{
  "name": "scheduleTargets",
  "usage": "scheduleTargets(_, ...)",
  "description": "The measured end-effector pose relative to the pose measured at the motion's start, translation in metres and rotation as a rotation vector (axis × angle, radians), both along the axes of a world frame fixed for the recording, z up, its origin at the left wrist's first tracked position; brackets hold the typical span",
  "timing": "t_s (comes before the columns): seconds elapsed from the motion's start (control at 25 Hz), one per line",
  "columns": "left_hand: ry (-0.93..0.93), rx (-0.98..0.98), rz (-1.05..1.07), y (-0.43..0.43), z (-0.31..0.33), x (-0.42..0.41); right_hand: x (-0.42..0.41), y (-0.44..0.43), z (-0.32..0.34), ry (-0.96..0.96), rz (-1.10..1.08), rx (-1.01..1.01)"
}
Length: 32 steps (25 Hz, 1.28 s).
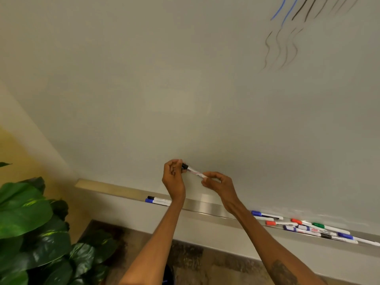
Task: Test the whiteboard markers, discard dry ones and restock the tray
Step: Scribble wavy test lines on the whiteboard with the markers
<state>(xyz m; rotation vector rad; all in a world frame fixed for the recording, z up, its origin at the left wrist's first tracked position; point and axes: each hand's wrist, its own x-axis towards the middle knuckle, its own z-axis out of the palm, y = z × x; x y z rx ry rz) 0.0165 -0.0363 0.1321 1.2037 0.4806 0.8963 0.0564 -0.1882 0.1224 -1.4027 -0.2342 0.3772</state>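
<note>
My left hand [173, 177] curls round the black-capped end of a white marker [195, 173] while my right hand [218, 184] pinches its other end, both clamped on it, just in front of the whiteboard [144, 89]. Below my hands runs the metal tray [205, 208], with two markers [158, 200] under my left wrist and a jumble of markers [308, 228] (blue, red, green, black caps) beyond my right forearm. Squiggles [281, 50] mark the board high to my right.

We hold white black-capped marker [193, 171] tilted, cap up-left, above tray [205, 207]; two markers [159, 200] lie tray left, coloured marker cluster [302, 228] right.
</note>
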Motion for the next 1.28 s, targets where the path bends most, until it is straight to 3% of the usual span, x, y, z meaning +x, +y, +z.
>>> scheduleTargets(0.44, 0.350, -0.176, -0.089, 0.085, -0.119, -0.037, -0.018, 0.064, -0.102, 0.239, -0.201, -0.224)
scheduleTargets(0.6, 0.545, -0.083, -0.114, 0.120, -0.145, -0.038, -0.016, 0.102, -0.117, 0.308, -0.293, -0.344)
scheduleTargets(0.76, 0.814, 0.209, -0.149, 0.147, -0.164, -0.035, -0.010, 0.139, -0.134, 0.329, -0.326, -0.391)
scheduleTargets(1.08, 1.030, 0.344, -0.287, 0.191, -0.191, -0.014, 0.011, 0.173, -0.184, 0.365, -0.004, -0.567)
scheduleTargets(1.28, 1.177, 0.443, -0.348, 0.204, -0.211, 0.005, 0.019, 0.181, -0.192, 0.431, 0.173, -0.545)
